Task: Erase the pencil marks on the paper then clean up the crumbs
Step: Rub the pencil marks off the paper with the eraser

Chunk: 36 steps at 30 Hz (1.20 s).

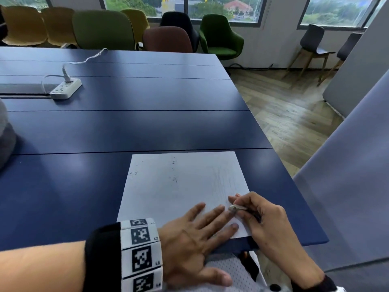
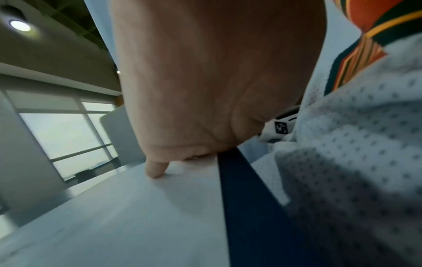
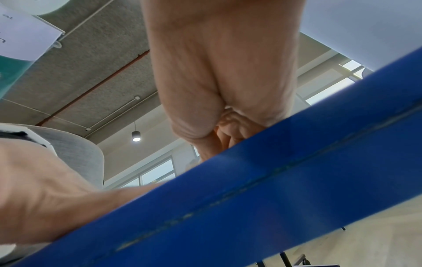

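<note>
**A:** Here we are at the near right corner of the dark blue table [image 1: 147, 127], where a white sheet of paper [image 1: 179, 186] lies flat, its near edge close to the table's edge.

**B:** And the left hand [image 1: 195, 239] is spread flat on it, fingers straight and fanned across the near part of the sheet, thumb hanging off the near edge of the table. Nothing gripped, just pressing the page down. The left wrist view agrees: the left hand [image 2: 205, 90] lies low over the paper [image 2: 114, 216], one fingertip touching the page.

**A:** The right hand [image 1: 265, 216]?

**B:** Curled over the sheet's near right corner, fingers pinching a small pale eraser [image 1: 236, 207], whose tip sits on the paper right beside the left index fingertip.

**A:** From the right wrist camera the right hand [image 3: 223, 81] shows fingers bunched together behind the blue table edge [image 3: 274, 180], but the eraser itself is hidden there.

**B:** On the page, faint pencil marks [image 1: 223, 175] scribble down the right half, with a few small dark specks [image 1: 174, 169] near the far middle and another cluster toward the far left. Too small to say whether those are marks or crumbs.

**A:** Far left on the table, a white power strip [image 1: 66, 88] with a cable plugged in. Beyond it, a row of chairs [image 1: 101, 28] under the windows.
</note>
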Each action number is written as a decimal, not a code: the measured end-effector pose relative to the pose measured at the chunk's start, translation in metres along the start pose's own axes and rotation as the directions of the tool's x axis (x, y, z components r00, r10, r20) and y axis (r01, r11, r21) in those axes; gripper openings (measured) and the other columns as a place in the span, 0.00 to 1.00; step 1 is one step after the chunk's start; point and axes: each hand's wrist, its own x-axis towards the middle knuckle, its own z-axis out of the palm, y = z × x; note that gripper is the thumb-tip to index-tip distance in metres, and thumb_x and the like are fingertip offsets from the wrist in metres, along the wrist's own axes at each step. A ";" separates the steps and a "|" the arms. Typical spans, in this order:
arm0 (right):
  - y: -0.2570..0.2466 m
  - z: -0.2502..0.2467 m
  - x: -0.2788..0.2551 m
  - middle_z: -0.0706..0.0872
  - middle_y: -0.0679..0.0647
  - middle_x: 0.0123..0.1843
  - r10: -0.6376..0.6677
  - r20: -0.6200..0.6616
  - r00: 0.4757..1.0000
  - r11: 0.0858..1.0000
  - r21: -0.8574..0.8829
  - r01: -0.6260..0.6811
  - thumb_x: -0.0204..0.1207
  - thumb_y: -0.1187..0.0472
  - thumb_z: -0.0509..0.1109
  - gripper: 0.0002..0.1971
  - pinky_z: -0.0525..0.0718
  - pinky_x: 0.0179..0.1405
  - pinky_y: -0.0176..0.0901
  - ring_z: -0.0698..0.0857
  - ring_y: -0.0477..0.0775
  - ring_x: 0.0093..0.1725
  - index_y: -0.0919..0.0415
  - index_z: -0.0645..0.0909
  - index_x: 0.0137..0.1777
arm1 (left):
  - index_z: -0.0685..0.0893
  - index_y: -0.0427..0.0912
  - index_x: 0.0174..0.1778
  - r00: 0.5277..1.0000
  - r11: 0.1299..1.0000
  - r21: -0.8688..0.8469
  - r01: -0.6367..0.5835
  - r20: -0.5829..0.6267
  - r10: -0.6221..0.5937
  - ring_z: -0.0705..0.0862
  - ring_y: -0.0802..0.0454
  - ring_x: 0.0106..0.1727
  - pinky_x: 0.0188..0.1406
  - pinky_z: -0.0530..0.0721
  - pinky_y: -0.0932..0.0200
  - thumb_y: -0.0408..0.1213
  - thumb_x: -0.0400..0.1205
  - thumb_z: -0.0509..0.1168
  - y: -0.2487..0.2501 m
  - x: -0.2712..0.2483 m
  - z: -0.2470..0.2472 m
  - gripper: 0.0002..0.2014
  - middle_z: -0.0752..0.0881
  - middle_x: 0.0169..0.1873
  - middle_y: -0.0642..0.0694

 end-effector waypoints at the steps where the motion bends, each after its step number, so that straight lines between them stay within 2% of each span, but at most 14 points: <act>1: 0.000 0.000 0.000 0.92 0.39 0.51 0.005 0.000 1.000 1.000 0.005 -0.005 0.76 0.72 0.73 0.09 0.80 0.54 0.21 0.87 0.30 0.56 0.57 0.84 0.43 | 0.32 0.47 0.84 0.996 0.996 -0.058 0.070 0.065 -0.066 0.27 0.50 0.82 0.83 0.35 0.41 0.74 0.74 0.30 -0.004 -0.001 -0.005 0.48 0.28 0.81 0.45; 6: 0.001 0.001 0.001 0.92 0.38 0.50 0.034 0.013 0.999 0.999 0.017 -0.035 0.75 0.74 0.74 0.10 0.80 0.55 0.20 0.86 0.29 0.57 0.56 0.84 0.42 | 0.23 0.41 0.76 0.876 0.884 -0.063 0.464 0.181 -0.447 0.23 0.48 0.79 0.83 0.34 0.45 0.78 0.65 0.25 -0.039 -0.006 -0.025 0.53 0.21 0.76 0.42; 8: 0.002 0.001 0.000 0.92 0.38 0.49 0.039 0.007 0.999 0.999 0.033 -0.039 0.75 0.74 0.74 0.10 0.80 0.55 0.20 0.87 0.31 0.57 0.57 0.84 0.42 | 0.24 0.42 0.79 0.913 0.924 -0.026 0.382 0.165 -0.373 0.22 0.48 0.79 0.82 0.32 0.45 0.76 0.71 0.29 -0.030 -0.004 -0.025 0.51 0.21 0.77 0.42; 11: 0.001 0.000 0.001 0.92 0.38 0.50 0.025 0.005 1.000 1.000 0.013 -0.025 0.75 0.73 0.74 0.11 0.81 0.55 0.22 0.87 0.32 0.57 0.55 0.84 0.42 | 0.28 0.49 0.83 0.986 0.990 -0.088 0.113 0.129 -0.101 0.21 0.53 0.79 0.80 0.26 0.48 0.72 0.80 0.40 -0.002 -0.002 -0.018 0.45 0.23 0.79 0.49; 13: 0.000 0.000 0.002 0.92 0.38 0.50 0.021 0.011 1.000 1.000 0.000 -0.021 0.75 0.72 0.74 0.11 0.81 0.55 0.22 0.87 0.31 0.56 0.54 0.84 0.42 | 0.27 0.51 0.82 0.989 0.989 -0.111 0.098 0.121 -0.085 0.20 0.54 0.79 0.79 0.24 0.47 0.73 0.79 0.37 -0.005 0.000 -0.012 0.45 0.22 0.79 0.50; 16: 0.000 0.000 0.002 0.92 0.38 0.51 0.040 0.014 0.999 0.999 0.005 -0.040 0.74 0.73 0.75 0.09 0.81 0.54 0.21 0.88 0.31 0.55 0.58 0.85 0.43 | 0.22 0.48 0.76 0.926 0.934 -0.102 0.342 0.205 -0.317 0.22 0.51 0.79 0.81 0.29 0.45 0.79 0.60 0.18 -0.042 -0.001 -0.017 0.53 0.20 0.77 0.47; 19: 0.000 0.000 0.002 0.92 0.38 0.50 0.051 0.023 0.998 0.999 -0.006 -0.051 0.74 0.72 0.76 0.09 0.83 0.55 0.24 0.88 0.31 0.55 0.56 0.85 0.43 | 0.25 0.40 0.80 0.828 0.827 -0.117 0.549 0.211 -0.520 0.26 0.47 0.81 0.82 0.34 0.44 0.79 0.56 0.18 -0.075 -0.004 -0.027 0.61 0.22 0.78 0.42; 21: -0.001 0.000 0.003 0.92 0.37 0.50 0.058 0.023 0.998 0.998 -0.017 -0.058 0.74 0.71 0.76 0.09 0.83 0.56 0.25 0.88 0.31 0.55 0.55 0.86 0.43 | 0.24 0.44 0.80 0.876 0.879 -0.084 0.469 0.167 -0.452 0.24 0.46 0.81 0.82 0.33 0.44 0.78 0.60 0.20 -0.073 -0.003 -0.030 0.56 0.20 0.77 0.44; 23: 0.000 -0.001 0.004 0.92 0.38 0.50 0.057 0.024 0.998 0.998 -0.031 -0.056 0.73 0.71 0.77 0.09 0.83 0.57 0.26 0.88 0.32 0.56 0.54 0.86 0.43 | 0.24 0.56 0.80 0.955 0.963 -0.071 0.261 0.164 -0.247 0.22 0.48 0.80 0.80 0.28 0.43 0.76 0.69 0.23 -0.059 -0.001 -0.029 0.46 0.19 0.77 0.49; 25: 0.000 -0.002 0.005 0.92 0.38 0.51 0.055 0.035 0.998 0.997 -0.053 -0.053 0.73 0.70 0.77 0.09 0.82 0.57 0.25 0.87 0.30 0.56 0.54 0.86 0.43 | 0.27 0.60 0.81 0.967 0.977 -0.104 0.185 0.196 -0.163 0.21 0.50 0.79 0.79 0.26 0.42 0.72 0.75 0.29 -0.049 0.000 -0.027 0.40 0.20 0.77 0.52; 28: -0.002 -0.003 0.006 0.92 0.37 0.51 0.058 0.055 0.997 0.995 -0.088 -0.053 0.73 0.70 0.78 0.07 0.82 0.56 0.23 0.86 0.28 0.55 0.56 0.87 0.44 | 0.30 0.49 0.83 0.918 0.928 -0.093 0.360 0.213 -0.335 0.28 0.48 0.82 0.83 0.39 0.40 0.73 0.74 0.30 -0.060 0.002 -0.031 0.46 0.24 0.79 0.48; 31: -0.004 -0.006 0.008 0.92 0.35 0.48 0.065 0.072 0.995 0.990 -0.133 -0.055 0.72 0.68 0.79 0.07 0.82 0.55 0.23 0.87 0.28 0.53 0.55 0.88 0.43 | 0.36 0.39 0.85 0.832 0.836 -0.091 0.541 0.205 -0.515 0.40 0.40 0.86 0.83 0.52 0.39 0.71 0.80 0.42 -0.080 0.008 -0.044 0.48 0.34 0.84 0.40; 34: -0.019 -0.013 0.018 0.91 0.33 0.44 0.062 0.111 0.992 0.975 -0.220 -0.036 0.74 0.57 0.78 0.02 0.84 0.51 0.26 0.88 0.32 0.49 0.50 0.88 0.43 | 0.38 0.52 0.86 0.811 0.815 -0.095 0.571 0.221 -0.542 0.47 0.35 0.85 0.80 0.60 0.35 0.71 0.78 0.56 -0.093 0.016 -0.056 0.49 0.38 0.85 0.40; 36: -0.030 -0.022 0.031 0.91 0.38 0.38 0.051 0.098 0.994 0.965 -0.262 -0.024 0.74 0.50 0.77 0.06 0.85 0.44 0.30 0.89 0.38 0.42 0.51 0.88 0.41 | 0.39 0.63 0.85 0.812 0.821 -0.082 0.565 0.230 -0.536 0.51 0.33 0.85 0.76 0.67 0.35 0.72 0.74 0.63 -0.095 0.020 -0.061 0.51 0.39 0.86 0.40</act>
